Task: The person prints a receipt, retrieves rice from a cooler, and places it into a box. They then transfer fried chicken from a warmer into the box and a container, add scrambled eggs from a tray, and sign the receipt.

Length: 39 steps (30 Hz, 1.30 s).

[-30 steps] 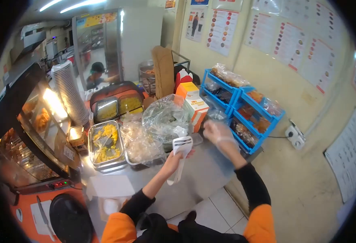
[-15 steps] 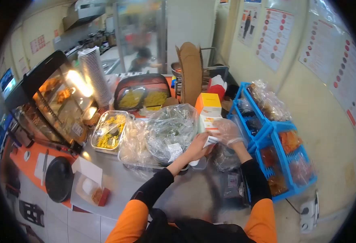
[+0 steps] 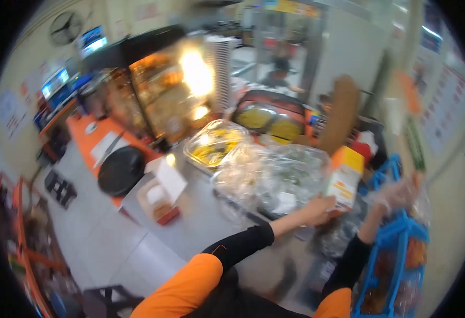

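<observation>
The picture is blurry, so small things are hard to tell.

The left hand reaches out to the orange and white carton and touches its bottom edge. The fingers look curled at the carton, but the blur hides whether they grip it. The carton stands up on the grey worktop, a bit tilted.

The right hand wears a thin see-through glove. It is lifted up just to the right of the carton, above the blue basket rack. It is too smeared to tell if it is wide, narrow or holding something.

Just to the left of the carton lies a big clear plastic bag with something green inside. Left of the carton, past the bag, is a metal tray of yellow food under plastic wrap. Further left of the carton an open white box sits on the worktop, and past it a round black lid lies on an orange counter. Behind the tray, far to the left of the carton, a glass warming case glows with a bright lamp. The blue rack holds bags of orange and brown snacks.
</observation>
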{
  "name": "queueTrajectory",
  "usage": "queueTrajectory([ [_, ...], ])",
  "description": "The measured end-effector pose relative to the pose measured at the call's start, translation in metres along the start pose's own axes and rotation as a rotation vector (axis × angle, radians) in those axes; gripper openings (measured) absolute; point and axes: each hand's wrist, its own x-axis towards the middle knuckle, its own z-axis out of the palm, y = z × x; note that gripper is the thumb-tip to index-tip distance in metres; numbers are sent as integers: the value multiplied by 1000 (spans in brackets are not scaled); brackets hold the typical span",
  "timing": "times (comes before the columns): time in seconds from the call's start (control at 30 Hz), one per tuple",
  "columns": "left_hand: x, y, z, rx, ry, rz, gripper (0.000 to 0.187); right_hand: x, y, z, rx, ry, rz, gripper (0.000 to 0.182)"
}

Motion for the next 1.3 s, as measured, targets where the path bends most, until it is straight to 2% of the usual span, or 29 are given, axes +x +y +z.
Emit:
queueTrajectory([
  [0.03,-14,19,-31,-221,112,-33,32,7,-43,-16,-123,-40,-37,23],
  [0.07,-27,42,-58,-451,217,-29,37,8,-75,-37,-655,-142,-333,25],
  [0.1,-49,61,-83,-543,204,-99,42,8,-107,-42,-470,-99,-256,26],
  [0.13,-78,79,-109,-638,197,-165,47,1,-141,-41,-270,-11,-292,26],
  [0.2,-146,99,-162,-676,163,-171,51,-15,-210,-37,124,137,-417,29],
  [0.27,-210,115,-206,-596,7,-329,50,-75,-228,-50,-201,284,-655,42],
  [0.33,-278,129,-231,-665,-24,-664,49,-105,-273,-54,-11,338,-404,46],
  [0.4,-386,127,-257,-548,257,-846,46,-139,-419,-71,816,258,419,41],
  [0.43,-441,127,-265,-435,435,-878,46,-153,-491,-88,1221,177,834,39],
  [0.47,-474,134,-260,-349,633,-897,45,-161,-534,-97,1621,21,1232,37],
  [0.53,-496,173,-304,-376,856,-1191,47,-220,-574,-86,1282,-316,1423,39],
  [0.6,-526,195,-332,-163,1024,-1174,52,-283,-614,-66,971,-644,1499,40],
  [0.67,-545,207,-355,-10,1152,-1139,55,-323,-654,-34,875,-885,1489,40],
  [0.73,-558,204,-369,73,1226,-1074,57,-353,-693,-10,850,-1031,1456,41],
  [0.77,-570,198,-378,120,1271,-1037,57,-366,-718,-1,866,-1091,1440,41],
  [0.9,-638,164,-456,127,1259,-1120,55,-411,-821,34,904,-1251,1384,42],
  [1.07,-673,133,-516,146,1349,-1105,47,-447,-878,75,912,-1345,1360,44],
  [1.13,-707,115,-549,155,1430,-1063,44,-466,-914,81,947,-1393,1359,44],
  [1.17,-726,102,-582,169,1543,-1076,38,-477,-957,82,1011,-1441,1358,45],
  [1.2,-738,96,-599,251,1559,-1085,37,-483,-993,73,1083,-1505,1373,45],
  [1.27,-750,86,-605,414,1583,-1111,36,-506,-1060,45,1290,-1716,1458,46],
  [1.3,-759,72,-606,307,1682,-1198,35,-522,-1099,27,1476,-1887,1556,46],
])
